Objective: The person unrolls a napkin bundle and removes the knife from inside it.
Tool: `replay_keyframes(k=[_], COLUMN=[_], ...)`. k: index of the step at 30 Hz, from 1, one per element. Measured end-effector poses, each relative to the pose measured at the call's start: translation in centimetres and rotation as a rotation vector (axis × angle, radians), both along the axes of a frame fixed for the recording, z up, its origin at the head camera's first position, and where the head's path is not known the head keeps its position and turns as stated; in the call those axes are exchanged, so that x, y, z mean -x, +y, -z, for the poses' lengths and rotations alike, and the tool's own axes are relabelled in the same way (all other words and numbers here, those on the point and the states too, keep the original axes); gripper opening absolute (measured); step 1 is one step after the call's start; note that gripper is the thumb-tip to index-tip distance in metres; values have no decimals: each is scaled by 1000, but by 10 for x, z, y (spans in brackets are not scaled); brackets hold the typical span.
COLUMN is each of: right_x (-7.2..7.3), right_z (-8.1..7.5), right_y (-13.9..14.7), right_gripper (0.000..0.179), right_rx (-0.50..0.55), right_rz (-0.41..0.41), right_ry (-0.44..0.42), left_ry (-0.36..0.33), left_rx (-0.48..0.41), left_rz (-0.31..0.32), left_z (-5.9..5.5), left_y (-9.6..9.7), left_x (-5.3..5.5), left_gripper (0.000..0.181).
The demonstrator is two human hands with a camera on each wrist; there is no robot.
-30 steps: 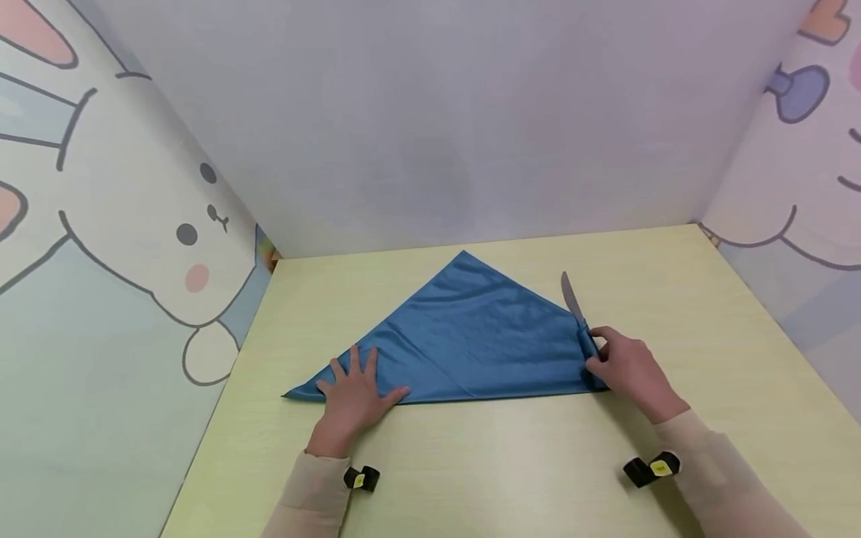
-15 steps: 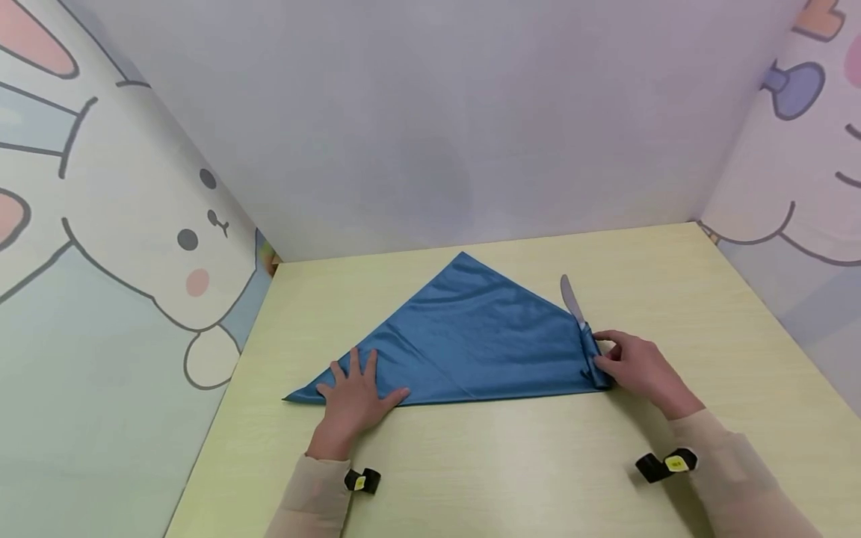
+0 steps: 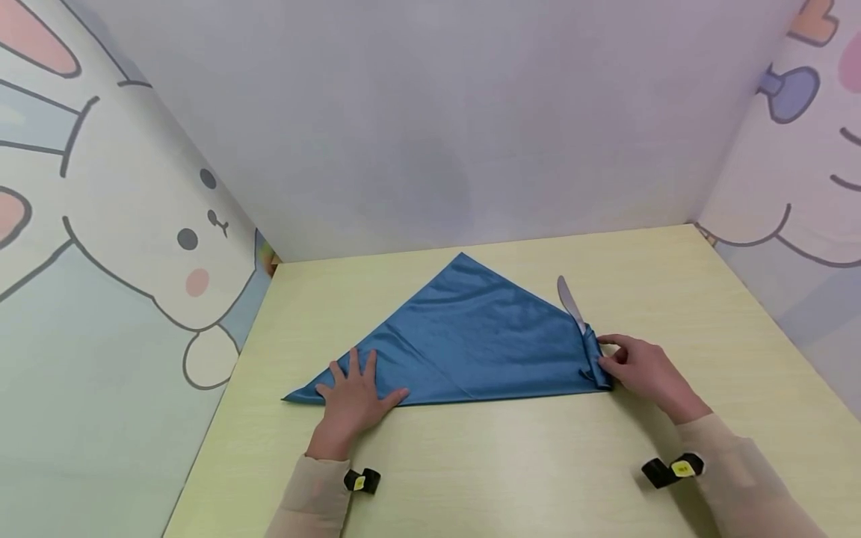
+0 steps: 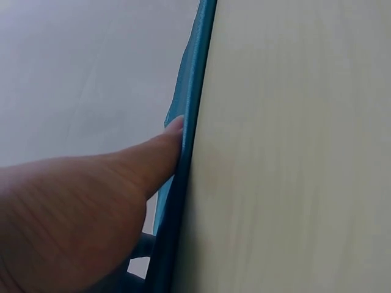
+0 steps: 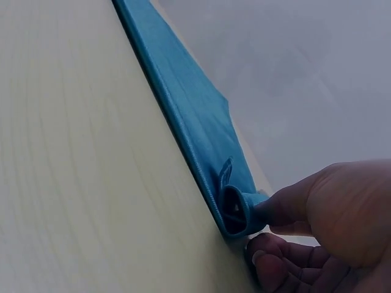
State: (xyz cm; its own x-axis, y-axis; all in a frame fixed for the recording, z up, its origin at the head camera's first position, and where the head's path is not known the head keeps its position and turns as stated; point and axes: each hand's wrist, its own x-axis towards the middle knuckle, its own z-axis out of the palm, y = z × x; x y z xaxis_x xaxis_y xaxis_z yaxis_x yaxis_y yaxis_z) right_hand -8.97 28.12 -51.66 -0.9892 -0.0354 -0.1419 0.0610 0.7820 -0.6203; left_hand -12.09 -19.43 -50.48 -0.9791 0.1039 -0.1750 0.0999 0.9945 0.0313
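A blue cloth napkin [image 3: 464, 336], folded to a triangle, lies on the table with its peak pointing away. At its right end the cloth is rolled round a table knife [image 3: 569, 300]; the blade sticks out at the far end, while the handle is hidden in the roll. My right hand [image 3: 642, 373] pinches this roll [image 5: 244, 210] with the thumb and curled fingers. Flat on the napkin's left part rests my left hand [image 3: 353, 403], fingers spread. In the left wrist view its thumb [image 4: 153, 159] lies along the folded near edge.
The pale wooden table [image 3: 498, 471] is bounded at the back by a grey-white wall [image 3: 437, 134]. Cartoon-printed panels stand at the left [image 3: 121, 261] and right [image 3: 794, 172]. A small black wrist device is on each sleeve.
The right hand has shifted slightly right and toward me along the roll. The roll shows more fully, and a small cloth tip stands out at its left. The left hand stays put.
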Motion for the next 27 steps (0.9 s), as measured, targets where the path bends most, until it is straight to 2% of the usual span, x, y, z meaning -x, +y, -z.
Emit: replay_keyframes(k=[6, 13, 18, 27], right_x=[-3, -4, -5, -5], right_z=[-6, -5, -1, 1], right_y=[-6, -17, -24, -29], right_gripper=[49, 51, 54, 50], right_rx=[-44, -138, -200, -235], right_rz=[-1, -78, -106, -102], right_ry=[57, 226, 312, 355], left_ry=[10, 19, 18, -45], left_rx=[-12, -19, -26, -14], left_rz=[10, 16, 15, -11], left_z=[1, 1, -1, -8], left_y=[-1, -2, -2, 1], left_x=[0, 0, 0, 2], left_gripper=[102, 102, 101, 102])
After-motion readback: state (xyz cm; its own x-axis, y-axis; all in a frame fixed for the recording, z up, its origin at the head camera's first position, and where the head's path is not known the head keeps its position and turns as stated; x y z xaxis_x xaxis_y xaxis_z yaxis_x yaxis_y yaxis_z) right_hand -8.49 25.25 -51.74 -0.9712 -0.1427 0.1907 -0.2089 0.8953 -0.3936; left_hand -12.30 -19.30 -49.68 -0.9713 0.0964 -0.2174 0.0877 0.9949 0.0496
